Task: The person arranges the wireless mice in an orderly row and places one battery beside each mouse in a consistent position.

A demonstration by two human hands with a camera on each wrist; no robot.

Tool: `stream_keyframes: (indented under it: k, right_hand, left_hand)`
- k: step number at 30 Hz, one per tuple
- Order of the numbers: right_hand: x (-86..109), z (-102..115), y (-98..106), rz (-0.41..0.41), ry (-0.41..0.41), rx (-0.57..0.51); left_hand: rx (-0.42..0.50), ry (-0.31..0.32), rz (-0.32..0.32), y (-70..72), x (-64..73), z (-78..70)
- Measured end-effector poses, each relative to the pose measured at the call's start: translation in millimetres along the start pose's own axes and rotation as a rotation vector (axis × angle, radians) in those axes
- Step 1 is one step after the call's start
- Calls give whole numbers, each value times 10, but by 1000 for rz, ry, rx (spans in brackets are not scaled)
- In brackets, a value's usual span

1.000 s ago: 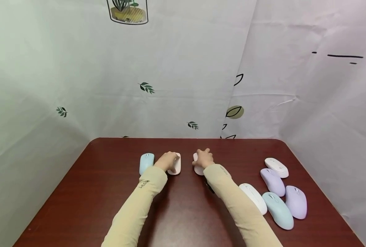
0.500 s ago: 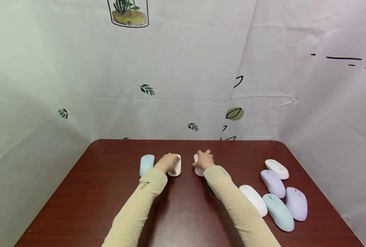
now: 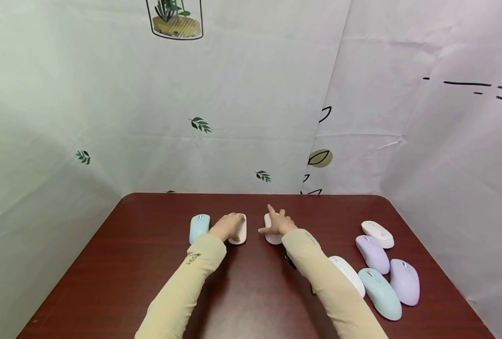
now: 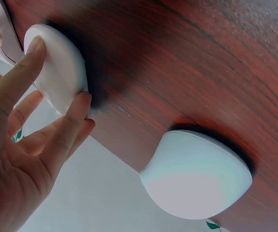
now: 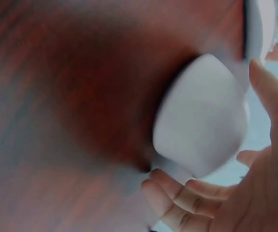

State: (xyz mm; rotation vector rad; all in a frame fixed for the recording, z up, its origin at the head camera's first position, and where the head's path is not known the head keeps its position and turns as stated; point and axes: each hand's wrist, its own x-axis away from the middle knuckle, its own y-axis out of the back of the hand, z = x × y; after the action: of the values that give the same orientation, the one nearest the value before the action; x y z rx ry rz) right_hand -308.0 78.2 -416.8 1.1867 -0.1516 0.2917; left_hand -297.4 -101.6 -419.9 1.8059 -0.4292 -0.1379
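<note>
Near the far side of the table, my left hand (image 3: 226, 227) holds a white computer mouse (image 3: 242, 230) across its sides. The left wrist view shows thumb and fingertips on opposite edges of this mouse (image 4: 59, 67), which lies on the table. To the right, a pale pinkish-white mouse (image 3: 273, 239) sits under my right hand (image 3: 278, 223). In the right wrist view that mouse (image 5: 201, 116) stands apart from the thumb, and the fingers are spread around it. A light blue mouse (image 3: 199, 228) rests just left of my left hand.
On the right of the dark red table (image 3: 251, 292) lie several more mice: a small white one (image 3: 377, 234), two lilac ones (image 3: 373, 254), a pale green-blue one (image 3: 380, 294) and a white one (image 3: 347, 275) partly behind the right sleeve. A printed cloth (image 3: 251, 94) surrounds the table.
My right hand's thumb and fingers have spread, loosening from the pinkish-white mouse. The left hand stays on its white mouse. The head view has tilted slightly.
</note>
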Motion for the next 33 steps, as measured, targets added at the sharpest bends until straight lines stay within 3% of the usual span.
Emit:
stream_keyframes:
  k: [8,16,21,27,33]
  right_hand:
    - [49,-92,254,112,35,22]
    - [212,-342,630,164,209,-12]
    - [375,-471,873,97,295,30]
    - [537,-732,1009,11,337,64]
    - [633,-1107,1202,-62,352,77]
  left_hand:
    - [-7,-3,-3,18,4,-7]
    - [-6,-36,2,19,3,4]
    - [-29,-62,-40,-30,57,48]
    - [-28,-68,-50,-75,85,100]
    - [-19,-122,-106,-98,54,15]
